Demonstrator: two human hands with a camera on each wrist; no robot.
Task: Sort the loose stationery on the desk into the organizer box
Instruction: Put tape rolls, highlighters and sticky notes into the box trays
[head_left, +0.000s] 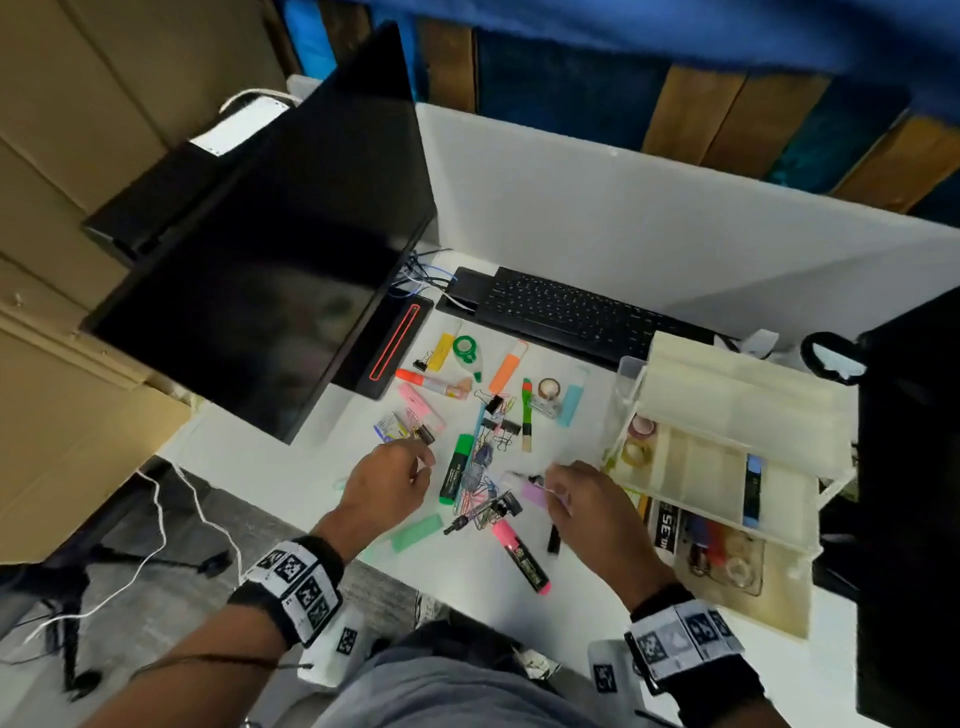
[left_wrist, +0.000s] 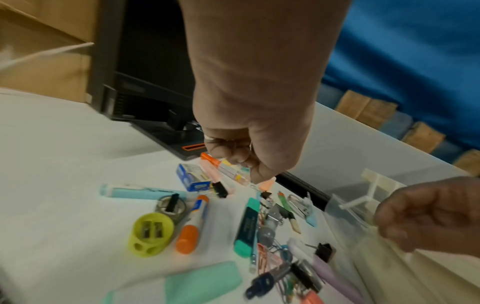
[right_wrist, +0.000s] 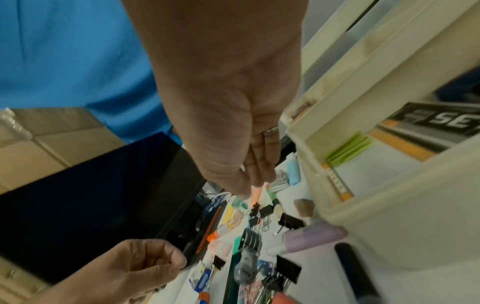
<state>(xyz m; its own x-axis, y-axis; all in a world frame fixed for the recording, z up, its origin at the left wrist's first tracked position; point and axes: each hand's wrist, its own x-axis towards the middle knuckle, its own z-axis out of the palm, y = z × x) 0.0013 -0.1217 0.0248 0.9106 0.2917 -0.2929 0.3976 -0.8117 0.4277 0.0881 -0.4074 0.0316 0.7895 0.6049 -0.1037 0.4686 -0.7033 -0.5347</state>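
Note:
Loose stationery lies scattered on the white desk (head_left: 571, 613): a green highlighter (head_left: 457, 470), a pink highlighter (head_left: 522, 556), an orange highlighter (head_left: 506, 366) and a heap of paper clips and binder clips (head_left: 485, 493). The cream tiered organizer box (head_left: 727, 415) stands open at the right. My left hand (head_left: 423, 465) hovers left of the green highlighter, fingers curled, and seems to pinch a thin paper clip (left_wrist: 250, 145). My right hand (head_left: 548, 486) hovers between the heap and the box, thumb and fingers pinching a small silvery clip (right_wrist: 242, 169). Both clips are tiny and blurred.
A dark monitor (head_left: 260, 286) stands at the left and a black keyboard (head_left: 571, 312) at the back. Tape rolls (head_left: 641, 428) sit in the box's upper tray. A yellow sharpener (left_wrist: 150, 234) and a mint case (head_left: 415, 532) lie near the desk's front edge.

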